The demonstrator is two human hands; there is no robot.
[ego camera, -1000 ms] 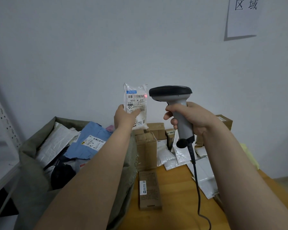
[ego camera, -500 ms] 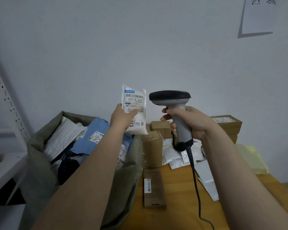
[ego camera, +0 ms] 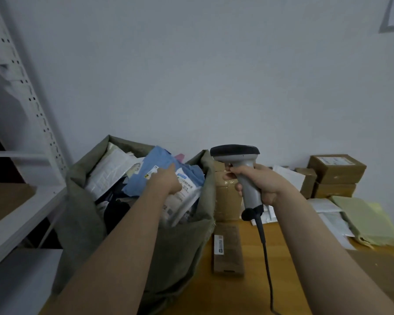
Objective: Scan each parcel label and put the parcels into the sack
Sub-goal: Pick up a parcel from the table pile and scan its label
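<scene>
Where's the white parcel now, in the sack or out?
In: the white parcel lies within the sack mouth atop other parcels, the left hand on it; grip unclear.

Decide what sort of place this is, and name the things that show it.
Probably a parcel sorting room: a corded barcode scanner in the right hand, a green sack stuffed with labelled mailers, and cardboard boxes stacked on the table.
</scene>
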